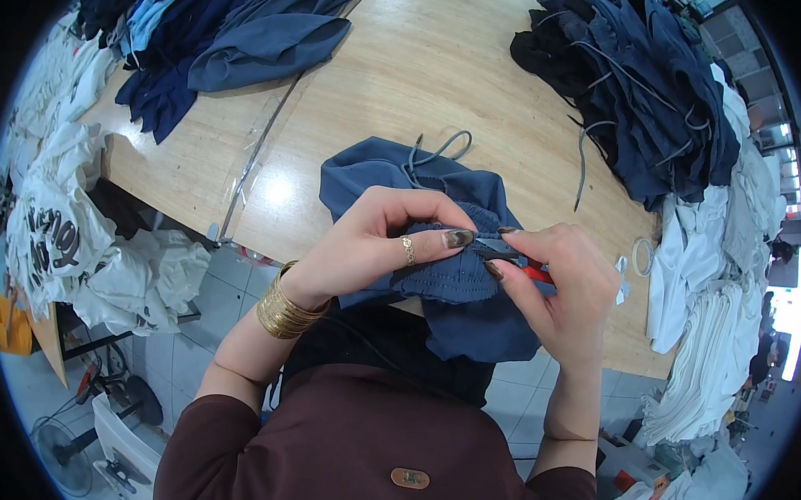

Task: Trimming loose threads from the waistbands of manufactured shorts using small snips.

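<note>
A dark blue-grey garment [368,170] with a gathered elastic waistband [448,279] lies at the table's near edge and hangs partly over it. Its grey drawstring [441,151] loops out on the far side. My left hand [379,236] is closed on the waistband, thumb pressing the fabric near the stitching. In my right hand [564,288] are small red-handled snips [535,272], held between thumb and fingers. Their grey blades point left and touch or nearly touch the waistband beside my left thumb. My palm and fingers hide part of the handle.
Dark garments [266,52] are heaped at the far left, and a dark pile with drawstrings [648,100] lies at the far right. White garments [62,226] hang at the left; a folded white stack [704,362] is at the right. A white tape ring [642,257] lies near the table's right edge.
</note>
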The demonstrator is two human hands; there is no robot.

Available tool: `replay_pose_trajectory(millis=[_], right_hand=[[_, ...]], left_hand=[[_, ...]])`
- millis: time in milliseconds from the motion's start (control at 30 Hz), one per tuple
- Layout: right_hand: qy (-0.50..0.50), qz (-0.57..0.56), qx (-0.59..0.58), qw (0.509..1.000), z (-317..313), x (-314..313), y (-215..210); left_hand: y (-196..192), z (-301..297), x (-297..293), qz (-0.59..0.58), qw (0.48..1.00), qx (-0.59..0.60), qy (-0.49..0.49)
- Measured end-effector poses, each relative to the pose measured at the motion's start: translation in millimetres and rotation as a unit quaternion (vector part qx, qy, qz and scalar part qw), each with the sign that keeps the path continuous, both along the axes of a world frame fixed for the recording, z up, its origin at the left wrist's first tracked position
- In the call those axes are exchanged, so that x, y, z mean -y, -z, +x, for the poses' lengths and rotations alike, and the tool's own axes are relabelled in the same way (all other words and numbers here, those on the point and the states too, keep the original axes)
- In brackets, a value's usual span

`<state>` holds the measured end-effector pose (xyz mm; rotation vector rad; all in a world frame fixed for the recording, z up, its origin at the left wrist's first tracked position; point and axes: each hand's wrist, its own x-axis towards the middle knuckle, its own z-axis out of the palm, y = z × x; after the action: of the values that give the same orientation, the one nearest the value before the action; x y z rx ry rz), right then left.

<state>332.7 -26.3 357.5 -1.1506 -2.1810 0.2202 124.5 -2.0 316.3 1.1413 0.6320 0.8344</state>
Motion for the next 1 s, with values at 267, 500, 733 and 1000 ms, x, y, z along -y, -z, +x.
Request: replay_pose_trajectory(millis=[267, 500, 733, 1000], right_hand=[[-0.001, 0.016, 0.016, 1.0, 0, 1, 1], [0.053, -0.034, -0.038, 0.997, 1, 3, 3], [0.055, -0.022, -0.044, 0.997, -1, 0, 13], [0.0, -0.04, -0.135, 0.99, -9, -2, 10]], left_hand=[[0, 0, 0, -0.001, 1.0, 0.01, 0.013], [4, -1, 1, 0.005, 1.0, 0.006, 0.004], [4, -1, 1, 0.013, 0.999, -0.025, 0.02], [6, -2, 3, 0.006, 1.0, -0.023, 0.005]])
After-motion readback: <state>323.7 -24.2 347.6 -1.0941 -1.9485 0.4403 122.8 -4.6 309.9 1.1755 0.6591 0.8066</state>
